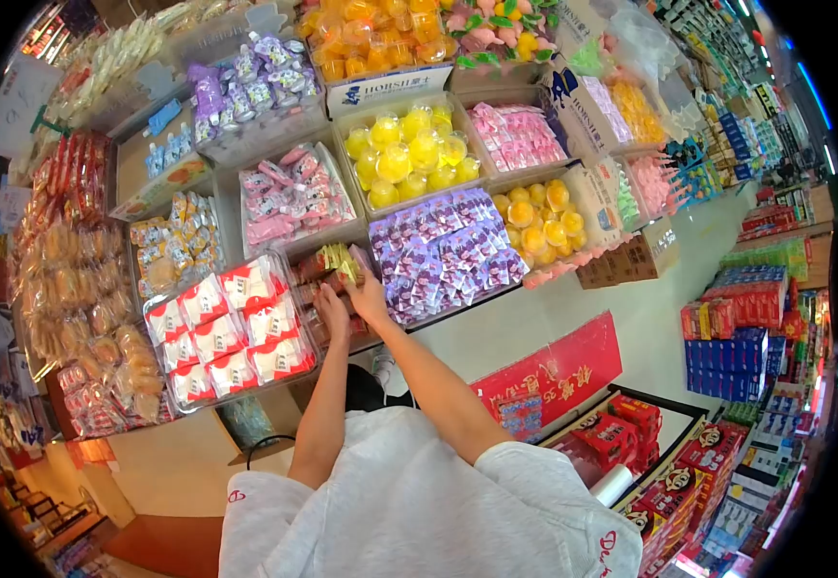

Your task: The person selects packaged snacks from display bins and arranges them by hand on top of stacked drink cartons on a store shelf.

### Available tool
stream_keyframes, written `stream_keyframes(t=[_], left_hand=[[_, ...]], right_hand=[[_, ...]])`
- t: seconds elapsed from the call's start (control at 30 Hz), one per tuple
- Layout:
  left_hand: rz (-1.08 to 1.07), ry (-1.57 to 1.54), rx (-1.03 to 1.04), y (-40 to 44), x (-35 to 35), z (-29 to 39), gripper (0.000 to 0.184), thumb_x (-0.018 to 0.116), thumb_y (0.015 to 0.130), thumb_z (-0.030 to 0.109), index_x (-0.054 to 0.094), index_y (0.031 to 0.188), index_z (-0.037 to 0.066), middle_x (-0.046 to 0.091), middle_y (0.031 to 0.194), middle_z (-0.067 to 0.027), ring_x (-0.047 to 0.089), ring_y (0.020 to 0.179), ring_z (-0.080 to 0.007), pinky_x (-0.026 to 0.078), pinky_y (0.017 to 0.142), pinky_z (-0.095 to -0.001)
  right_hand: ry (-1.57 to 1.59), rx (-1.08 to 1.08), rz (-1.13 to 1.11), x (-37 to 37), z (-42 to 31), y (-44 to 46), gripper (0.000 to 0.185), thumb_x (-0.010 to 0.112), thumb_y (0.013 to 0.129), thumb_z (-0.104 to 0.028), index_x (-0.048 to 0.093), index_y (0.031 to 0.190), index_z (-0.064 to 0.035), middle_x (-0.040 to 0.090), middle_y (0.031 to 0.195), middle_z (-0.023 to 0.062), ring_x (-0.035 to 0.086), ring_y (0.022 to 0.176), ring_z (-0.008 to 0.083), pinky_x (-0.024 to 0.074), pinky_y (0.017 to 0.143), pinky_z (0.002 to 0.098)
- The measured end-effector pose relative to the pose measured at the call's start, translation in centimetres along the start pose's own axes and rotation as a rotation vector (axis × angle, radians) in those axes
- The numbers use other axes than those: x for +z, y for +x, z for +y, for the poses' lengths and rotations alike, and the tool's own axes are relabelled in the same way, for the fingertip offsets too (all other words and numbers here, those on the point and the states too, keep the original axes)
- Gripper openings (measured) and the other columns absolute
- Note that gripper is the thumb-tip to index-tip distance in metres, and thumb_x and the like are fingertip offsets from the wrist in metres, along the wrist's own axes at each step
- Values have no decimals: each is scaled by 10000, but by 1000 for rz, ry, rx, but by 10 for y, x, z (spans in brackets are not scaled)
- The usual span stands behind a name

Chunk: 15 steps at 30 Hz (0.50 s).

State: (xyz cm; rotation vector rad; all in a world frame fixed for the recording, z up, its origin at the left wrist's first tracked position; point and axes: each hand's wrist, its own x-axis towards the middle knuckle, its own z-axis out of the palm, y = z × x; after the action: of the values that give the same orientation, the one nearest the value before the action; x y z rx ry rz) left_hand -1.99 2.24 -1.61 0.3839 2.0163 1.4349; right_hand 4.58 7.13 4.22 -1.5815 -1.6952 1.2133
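Both of my hands reach into a bin between the tray of red and white packs (218, 339) and the purple packets (446, 252). My right hand (369, 297) is at the bin's right side, its fingers closed at some small yellow-green packets (340, 260). Lower and to the left, my left hand (332, 310) lies over dark reddish packets, with its fingers extended. Above the bin stands a container of pink pouches (293, 193).
Yellow round cups (409, 154) fill a bin farther back, and orange cups (542, 223) lie to the right. Bagged baked goods (77, 279) cover the left side. A red sign (558, 371) and a dark-framed case (621, 433) stand lower right.
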Motion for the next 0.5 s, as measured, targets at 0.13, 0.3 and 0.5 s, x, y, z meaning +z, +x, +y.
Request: stream_keyframes(t=[0.13, 0.3, 0.5], left_hand=[[-3, 19, 25, -16, -8, 6, 547, 381, 969, 437, 533, 1095, -73, 437, 1240, -282, 390, 1197, -404, 306, 1007, -434], [-27, 25, 123, -23, -8, 11, 462, 439, 964, 396, 510, 1080, -46, 463, 1121, -219, 468, 1076, -303, 359, 955, -386], [-236, -309, 165, -42, -4, 69, 335, 464, 976, 333, 509, 932, 5, 451, 710, 25, 400, 635, -72, 340, 564, -231]], right_hand=[[-180, -94, 49, -5, -4, 1, 448, 682, 785, -338, 628, 966, 68, 645, 823, 258, 629, 810, 412, 500, 700, 459], [-163, -156, 0, -22, -15, -8, 351, 656, 806, -253, 626, 944, 68, 615, 878, 265, 601, 850, 409, 477, 730, 455], [24, -283, 150, -90, -28, -51, 235, 625, 856, -179, 610, 903, 50, 590, 726, 128, 564, 634, 240, 440, 583, 337]])
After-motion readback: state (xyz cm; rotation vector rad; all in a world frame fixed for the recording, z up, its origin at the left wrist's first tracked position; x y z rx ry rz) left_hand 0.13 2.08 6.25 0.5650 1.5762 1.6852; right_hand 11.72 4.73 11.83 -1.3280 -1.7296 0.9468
